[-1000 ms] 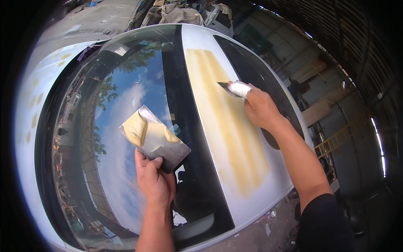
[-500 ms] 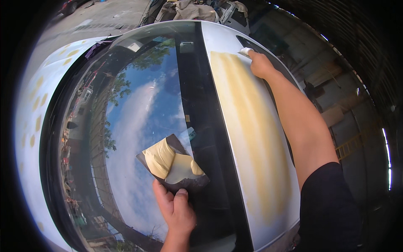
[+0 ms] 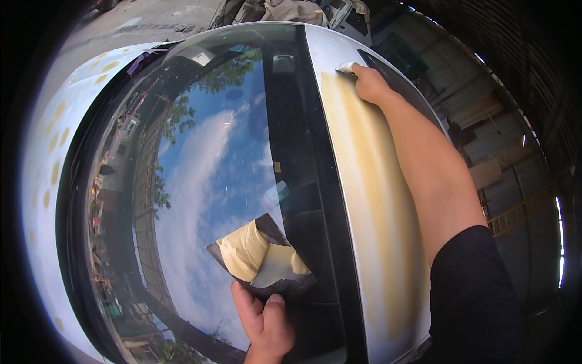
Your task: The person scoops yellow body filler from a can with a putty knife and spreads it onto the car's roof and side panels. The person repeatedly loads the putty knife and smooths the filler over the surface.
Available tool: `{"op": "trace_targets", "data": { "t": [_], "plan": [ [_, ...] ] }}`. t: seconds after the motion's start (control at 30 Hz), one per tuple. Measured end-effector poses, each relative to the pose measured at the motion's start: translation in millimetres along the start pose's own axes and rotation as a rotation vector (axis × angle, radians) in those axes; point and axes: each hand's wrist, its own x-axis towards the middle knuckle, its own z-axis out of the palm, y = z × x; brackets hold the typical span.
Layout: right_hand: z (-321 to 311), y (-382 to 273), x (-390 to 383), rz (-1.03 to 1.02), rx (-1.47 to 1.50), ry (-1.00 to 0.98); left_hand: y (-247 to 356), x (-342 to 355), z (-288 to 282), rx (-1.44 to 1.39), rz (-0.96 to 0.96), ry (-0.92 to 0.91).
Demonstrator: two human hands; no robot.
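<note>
My left hand (image 3: 270,327) grips the near edge of a dark flat mixing board (image 3: 296,283), thumb on top, above the windshield. On the board sits a thick fold of pale yellow body filler (image 3: 242,250), with a thin smear and a smaller lump beside it. At the far end of the white car roof (image 3: 321,50), my right hand (image 3: 371,86) is closed on a small white-handled spreader (image 3: 347,67). The spreader is at the upper end of a long yellow filler band (image 3: 364,176) along the roof; its blade is barely visible.
A glossy windshield (image 3: 200,176) reflecting sky and trees fills the middle. Left of it, the white hood (image 3: 45,151) carries several yellowish patches, with a purple cloth (image 3: 143,60) at its far corner. Beyond stand covered car parts (image 3: 294,11); a yellow ladder (image 3: 506,221) lies to the right.
My right hand and the spreader have shifted left across the far end of the roof. The board in my left hand sits a little lower, and the whole view has shifted slightly.
</note>
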Motion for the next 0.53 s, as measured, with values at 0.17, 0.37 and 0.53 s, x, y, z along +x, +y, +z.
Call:
{"op": "trace_targets", "data": {
  "t": [0.17,0.37,0.53],
  "plan": [
    [0.6,1.9,-2.1,-0.154,0.079,-0.06,1.4,4.2,3.4,-0.052,0.0,-0.031],
    [0.4,-0.6,-29.7,-0.241,0.112,-0.082,-1.6,8.2,-2.7,-0.162,-0.011,-0.018],
    [-6.6,-15.7,-69.0,-0.231,0.1,-0.172,-8.4,21.8,-17.8,-0.048,0.01,-0.052]
  ]
}}
